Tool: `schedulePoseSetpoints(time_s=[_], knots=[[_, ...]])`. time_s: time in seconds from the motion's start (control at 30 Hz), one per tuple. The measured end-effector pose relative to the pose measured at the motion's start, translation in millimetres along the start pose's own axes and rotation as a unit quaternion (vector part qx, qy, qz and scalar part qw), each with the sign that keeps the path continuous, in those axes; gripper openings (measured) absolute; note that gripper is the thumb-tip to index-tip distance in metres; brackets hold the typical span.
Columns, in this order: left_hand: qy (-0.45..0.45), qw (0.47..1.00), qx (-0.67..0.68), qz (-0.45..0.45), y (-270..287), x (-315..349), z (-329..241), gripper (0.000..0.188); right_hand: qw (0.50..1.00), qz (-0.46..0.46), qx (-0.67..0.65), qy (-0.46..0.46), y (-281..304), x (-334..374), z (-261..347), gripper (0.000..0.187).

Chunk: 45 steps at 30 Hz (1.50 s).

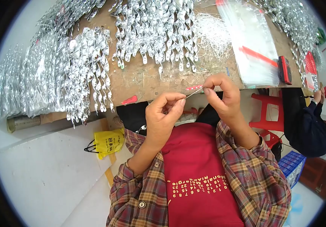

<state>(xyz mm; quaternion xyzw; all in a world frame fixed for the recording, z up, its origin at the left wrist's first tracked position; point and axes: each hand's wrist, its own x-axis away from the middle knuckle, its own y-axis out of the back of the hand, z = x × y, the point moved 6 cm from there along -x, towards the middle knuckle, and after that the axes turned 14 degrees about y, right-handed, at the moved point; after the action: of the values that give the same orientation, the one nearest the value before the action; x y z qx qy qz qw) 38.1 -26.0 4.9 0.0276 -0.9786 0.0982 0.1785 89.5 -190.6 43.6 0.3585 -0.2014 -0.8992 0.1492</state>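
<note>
workshop | worn wooden bench (pixel 144 77) | heaps of silver spiral ornaments (pixel 155 30) | plastic bags (pixel 252 45)

Bright, even light, soft diffuse shadows only. Specular glare on the silver spirals (pixel 159 30) and plastic bags (pixel 254 45), highlights near clipping. Heavy fisheye: desk (pixel 144 79) edge bows, black vignette ring at all corners. Centre sharp, hands crisp; periphery softens and smears slightly. No motion blur visible.

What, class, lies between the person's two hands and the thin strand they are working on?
Nothing visible. The left hand and right hand both pinch the thin strand directly, in front of the wooden table edge.
</note>
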Motion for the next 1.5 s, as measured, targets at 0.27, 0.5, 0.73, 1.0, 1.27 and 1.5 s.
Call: schedulePoseSetpoints(time_s=[0.27, 0.5, 0.73, 1.0, 1.27, 1.5], knots=[[0.060, 0.997, -0.015, 0.036, -1.4, -0.9, -2.8, 0.012, 0.997, 0.057, -0.046, 0.037, -12.5, -1.6, 11.2, 0.007], [0.096, 0.989, 0.094, 0.064, -3.8, -6.0, 1.4, 0.013, 0.956, 0.089, -0.233, -0.155, -27.5, 14.9, -9.2, 0.022], [0.086, 0.990, 0.087, 0.064, -10.8, -4.7, 3.2, 0.010, 0.970, 0.053, -0.223, -0.085, -25.5, 1.6, -1.3, 0.011], [0.153, 0.965, -0.014, 0.213, -22.1, 0.2, 10.1, 0.020, 0.996, -0.026, -0.052, -0.062, -10.0, -0.7, -20.4, 0.007], [0.026, 0.975, -0.169, 0.141, 1.0, 0.6, 29.4, 0.027, 0.950, -0.265, -0.119, -0.116, 60.2, -8.6, -59.3, 0.009], [-0.114, 0.913, -0.215, -0.328, 114.4, -14.1, -71.4, 0.025, 0.956, -0.177, -0.172, -0.159, 29.6, 12.7, -58.3, 0.018]])
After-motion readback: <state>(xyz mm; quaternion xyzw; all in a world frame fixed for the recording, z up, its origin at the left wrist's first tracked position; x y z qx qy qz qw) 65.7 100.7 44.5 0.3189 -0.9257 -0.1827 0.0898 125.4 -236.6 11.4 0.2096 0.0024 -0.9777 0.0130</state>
